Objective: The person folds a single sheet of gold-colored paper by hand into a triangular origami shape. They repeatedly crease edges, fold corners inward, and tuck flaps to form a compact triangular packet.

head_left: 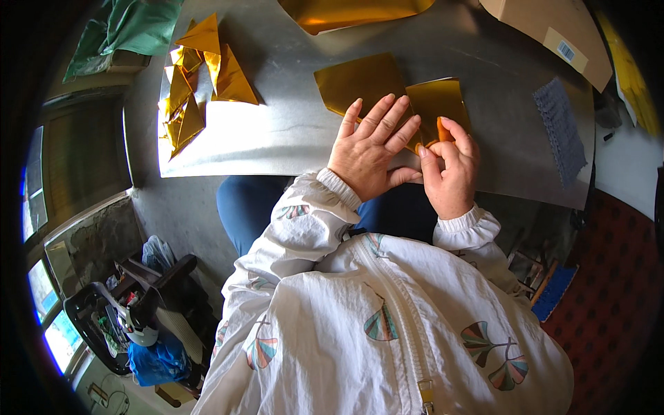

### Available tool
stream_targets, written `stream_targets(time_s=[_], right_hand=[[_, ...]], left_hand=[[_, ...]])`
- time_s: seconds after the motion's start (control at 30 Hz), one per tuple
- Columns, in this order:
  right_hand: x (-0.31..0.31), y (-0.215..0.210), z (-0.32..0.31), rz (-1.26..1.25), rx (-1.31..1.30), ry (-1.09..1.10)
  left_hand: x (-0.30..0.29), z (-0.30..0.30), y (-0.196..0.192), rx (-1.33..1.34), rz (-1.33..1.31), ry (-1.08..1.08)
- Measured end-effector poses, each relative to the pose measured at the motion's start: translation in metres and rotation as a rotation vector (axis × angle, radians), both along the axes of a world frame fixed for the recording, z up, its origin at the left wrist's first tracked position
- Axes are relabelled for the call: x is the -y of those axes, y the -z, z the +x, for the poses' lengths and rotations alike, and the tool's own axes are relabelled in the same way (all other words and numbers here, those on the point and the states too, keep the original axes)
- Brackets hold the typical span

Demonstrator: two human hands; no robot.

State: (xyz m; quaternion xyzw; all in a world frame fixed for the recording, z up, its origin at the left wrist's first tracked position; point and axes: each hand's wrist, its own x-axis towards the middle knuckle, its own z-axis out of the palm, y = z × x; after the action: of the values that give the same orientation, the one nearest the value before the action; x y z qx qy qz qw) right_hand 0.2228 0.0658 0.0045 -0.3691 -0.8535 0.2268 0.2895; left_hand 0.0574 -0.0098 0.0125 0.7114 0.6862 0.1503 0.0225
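Grey sheet metal forms the table top (290, 131), dull and lightly scuffed, its near edge running just above the person's lap; below it lies a concrete floor, with windows curving along the left rim and a red patterned floor or mat (615, 290) at the lower right; at the lower left stands a black frame or stand (138, 297) with a blue plastic bag (159, 360) under it.

On the table a gold foil sheet (360, 81) lies flat beside a second gold foil piece (437, 104), the two overlapping near the middle; the left hand (366, 149) rests on them with fingers spread and flat, pressing down and gripping nothing; the right hand (449, 169) pinches the near edge of the second piece between thumb and forefinger, the other fingers curled loosely.

At the far left of the table sits a heap of folded gold triangles (197, 83), well apart from the hands; a green plastic bag (135, 28) lies beyond it at the corner; a larger curved gold sheet (353, 12) lies at the far edge; a brown cardboard package (546, 31) with a small pale label bearing a barcode sits at the upper right corner; a grey textured pad (560, 128) lies along the right side; yellow sheets (633, 76) show past the table's right edge.
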Motion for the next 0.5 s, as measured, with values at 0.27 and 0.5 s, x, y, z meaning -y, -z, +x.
stream_targets(time_s=[0.27,0.5], right_hand=[[0.0026,-0.0013,-0.0011,0.035,-0.028,0.020],[0.0032,-0.0017,-0.0021,0.015,-0.034,0.031]], left_hand=[[-0.0018,0.0007,-0.0017,0.030,0.006,-0.004],[-0.0010,0.0004,-0.0013,0.000,-0.003,0.001]])
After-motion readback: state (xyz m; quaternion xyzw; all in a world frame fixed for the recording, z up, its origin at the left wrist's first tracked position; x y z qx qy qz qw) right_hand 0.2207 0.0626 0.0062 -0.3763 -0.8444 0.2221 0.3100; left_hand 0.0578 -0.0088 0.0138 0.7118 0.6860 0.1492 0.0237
